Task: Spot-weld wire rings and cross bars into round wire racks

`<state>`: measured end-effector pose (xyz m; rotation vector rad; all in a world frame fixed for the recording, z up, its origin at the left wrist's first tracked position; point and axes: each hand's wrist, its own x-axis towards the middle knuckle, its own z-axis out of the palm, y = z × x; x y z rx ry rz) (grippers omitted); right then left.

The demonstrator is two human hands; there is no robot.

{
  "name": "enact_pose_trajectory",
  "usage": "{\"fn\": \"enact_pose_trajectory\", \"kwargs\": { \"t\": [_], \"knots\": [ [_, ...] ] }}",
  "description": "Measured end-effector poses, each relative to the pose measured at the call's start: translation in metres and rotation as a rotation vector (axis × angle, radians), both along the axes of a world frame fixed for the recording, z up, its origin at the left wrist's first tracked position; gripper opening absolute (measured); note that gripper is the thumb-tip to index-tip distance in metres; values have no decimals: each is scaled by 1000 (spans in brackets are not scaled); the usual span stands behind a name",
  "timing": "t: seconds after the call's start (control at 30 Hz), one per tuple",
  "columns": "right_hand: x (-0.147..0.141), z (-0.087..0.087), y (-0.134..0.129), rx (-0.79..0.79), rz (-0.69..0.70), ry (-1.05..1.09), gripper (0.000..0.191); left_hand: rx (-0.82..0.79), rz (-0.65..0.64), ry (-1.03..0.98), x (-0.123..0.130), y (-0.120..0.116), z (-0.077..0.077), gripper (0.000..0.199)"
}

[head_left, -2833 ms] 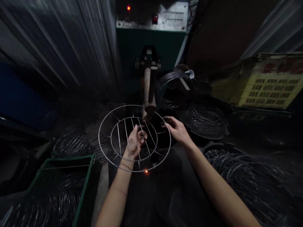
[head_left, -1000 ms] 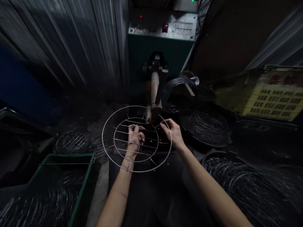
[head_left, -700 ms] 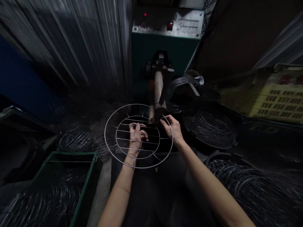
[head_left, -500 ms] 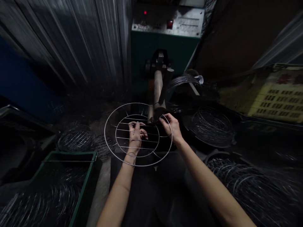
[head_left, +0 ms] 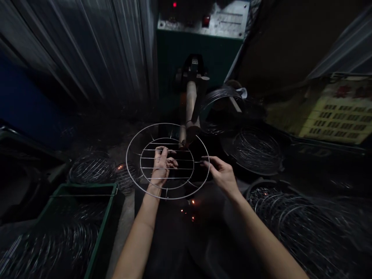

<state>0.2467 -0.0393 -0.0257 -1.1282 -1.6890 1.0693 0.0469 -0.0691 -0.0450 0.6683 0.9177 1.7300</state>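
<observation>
A round wire rack (head_left: 167, 198), made of two rings joined by short spokes with straight bars across the inner ring, is held in front of me. My left hand (head_left: 162, 166) is closed on bars of the inner ring, its fingers partly behind them. At the right side, my right hand (head_left: 223, 174) pinches the rack where a spoke meets the outer ring; its fingertips are dark and hard to see. The far edge of the inner ring lies at the tip of the metal arms (head_left: 190, 104) of a green machine (head_left: 171, 50). Orange sparks (head_left: 193, 202) glow below the rack.
A green crate (head_left: 104, 224) of wire pieces stands at the lower left, with wire racks (head_left: 93, 168) behind it. To the right are tubs of wire rings (head_left: 255, 151) and bent wires (head_left: 302, 221). A yellow crate (head_left: 337, 120) stands farther right; a wire bundle (head_left: 221, 95) hangs beside the machine.
My right hand has slid from the rack's far right edge down its right side. Sparks have appeared below the rack. My left hand keeps its hold, and the view has shifted slightly.
</observation>
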Motion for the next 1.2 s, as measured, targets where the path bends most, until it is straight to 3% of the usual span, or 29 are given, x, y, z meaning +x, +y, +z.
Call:
{"fn": "enact_pose_trajectory", "kwargs": {
  "t": [0.17,0.33,0.57,0.83,0.97,1.07,1.13,1.2],
  "knots": [
    [-30,-2,26,28,-75,119,28,43,159,-36,11,-4,-5,31],
    [-41,-1,47,132,-56,21,25,70,206,-72,13,0,-5,35],
    [-36,-3,44,154,-25,-34,24,64,211,-60,10,0,-3,36],
    [-30,-10,32,47,-20,109,28,25,182,17,12,-9,0,39],
    [-25,-19,21,-16,-67,138,35,-14,159,54,14,-22,2,38],
    [-7,-20,-4,-29,-145,32,40,-65,196,55,23,-35,1,34],
    [12,-13,-29,79,-260,-86,33,-100,227,42,33,-43,0,31],
    [32,0,-55,303,-366,-203,23,-129,245,48,42,-47,0,29]
  ]
}}
